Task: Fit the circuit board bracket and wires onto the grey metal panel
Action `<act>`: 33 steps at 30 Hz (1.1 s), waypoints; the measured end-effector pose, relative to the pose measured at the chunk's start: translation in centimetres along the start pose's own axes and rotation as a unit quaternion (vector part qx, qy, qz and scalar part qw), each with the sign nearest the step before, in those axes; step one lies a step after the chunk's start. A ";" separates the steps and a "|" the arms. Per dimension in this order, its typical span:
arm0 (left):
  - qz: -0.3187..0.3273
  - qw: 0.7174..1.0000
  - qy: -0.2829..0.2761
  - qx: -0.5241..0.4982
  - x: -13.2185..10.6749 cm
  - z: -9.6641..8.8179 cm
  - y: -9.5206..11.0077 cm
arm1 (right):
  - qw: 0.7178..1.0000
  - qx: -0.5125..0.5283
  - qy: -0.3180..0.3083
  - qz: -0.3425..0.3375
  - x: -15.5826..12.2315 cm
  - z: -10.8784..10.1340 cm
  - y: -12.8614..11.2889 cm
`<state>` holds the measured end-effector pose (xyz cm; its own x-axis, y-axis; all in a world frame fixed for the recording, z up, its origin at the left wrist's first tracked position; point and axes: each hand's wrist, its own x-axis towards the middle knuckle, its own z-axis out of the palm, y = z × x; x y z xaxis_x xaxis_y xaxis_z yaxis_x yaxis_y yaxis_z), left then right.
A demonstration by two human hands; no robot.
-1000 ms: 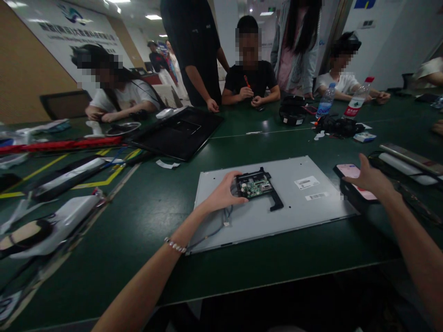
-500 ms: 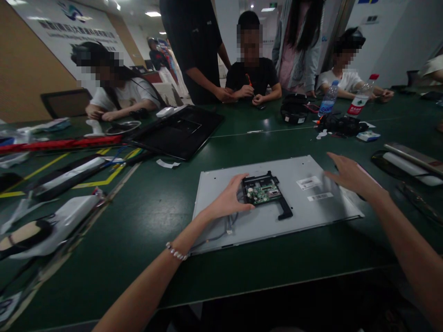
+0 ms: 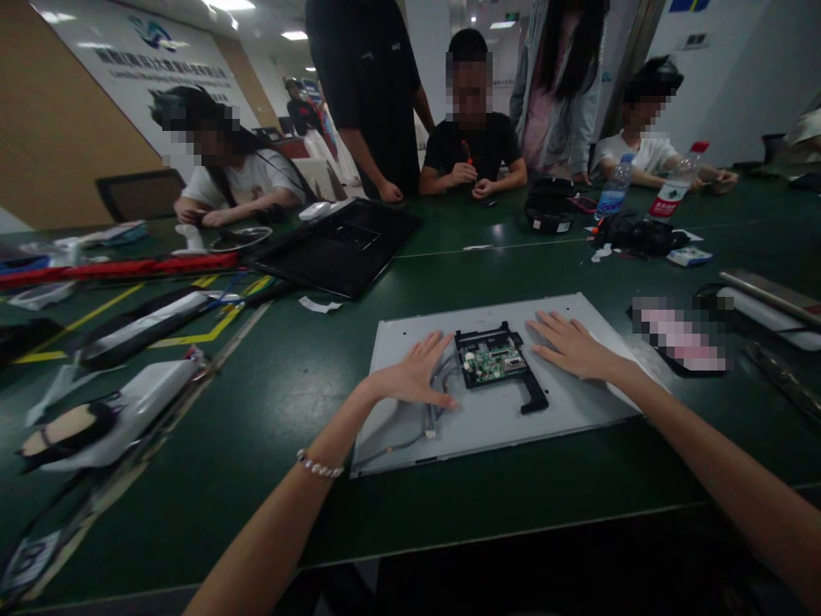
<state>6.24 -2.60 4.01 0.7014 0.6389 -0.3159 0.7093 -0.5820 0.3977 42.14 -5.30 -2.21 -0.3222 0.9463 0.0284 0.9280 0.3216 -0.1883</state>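
On the green table lies a grey flat metal panel (image 3: pixel 398 342), like the back of a display. Near its middle sits a black plastic bracket (image 3: pixel 534 395) framing a green circuit board (image 3: pixel 493 364). My left hand (image 3: pixel 414 374) is just left of the bracket, fingers spread, over thin grey cables (image 3: pixel 431 417) that run to the panel's lower left. My right hand (image 3: pixel 570 346) is to the right of the bracket, fingers stretched out over the panel and hiding part of it. Neither hand holds anything; whether they press on the panel I cannot tell.
A black monitor cover (image 3: pixel 350 248) lies beyond the panel to the left. A phone (image 3: pixel 681 335) rests at the right. Two bottles, a water bottle (image 3: pixel 614 190) and a red-capped one (image 3: pixel 673 184), stand farther back. Several people are across the table (image 3: pixel 288 505).
My right hand has moved left from beyond the panel's right edge to over the panel, uncovering the phone. My left hand has drawn off the bracket to its left.
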 end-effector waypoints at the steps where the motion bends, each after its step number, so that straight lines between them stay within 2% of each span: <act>1: -0.001 1.000 -0.007 0.000 -0.1 -0.1 0.2 | 1.000 0.000 -0.002 -0.001 -0.2 0.0 -0.1; 5: -0.009 1.000 -0.007 -0.027 -0.4 -0.4 0.7 | 1.000 0.005 -0.009 0.004 -0.6 -0.4 -0.5; 11: 0.050 0.990 0.082 -0.105 -0.2 0.1 1.4 | 0.999 0.042 -0.002 -0.003 0.0 -1.4 -1.0; 14: 0.069 0.984 0.103 -0.125 0.3 0.8 1.5 | 0.991 0.116 0.004 -0.069 0.6 -1.8 -1.9; 17: 0.085 0.979 0.119 -0.145 0.6 1.3 1.3 | 0.970 0.199 -0.010 -0.141 1.0 -2.4 -3.2; 22: 0.093 0.974 0.142 -0.151 0.8 1.9 1.2 | 0.947 0.267 -0.052 -0.173 1.0 -3.3 -4.8; 27: 0.088 0.975 0.155 -0.135 1.1 2.4 1.5 | 0.946 0.268 -0.044 -0.175 1.0 -3.2 -4.3; 33: 0.091 0.978 0.157 -0.104 1.2 2.6 1.9 | 0.947 0.271 -0.039 -0.168 0.7 -2.1 -3.0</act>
<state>8.67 -4.27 2.12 0.7350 0.6767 0.0435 0.5227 -0.6062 0.5994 39.49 -5.50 0.46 -0.6140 0.7819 0.1079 0.5448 0.5188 -0.6588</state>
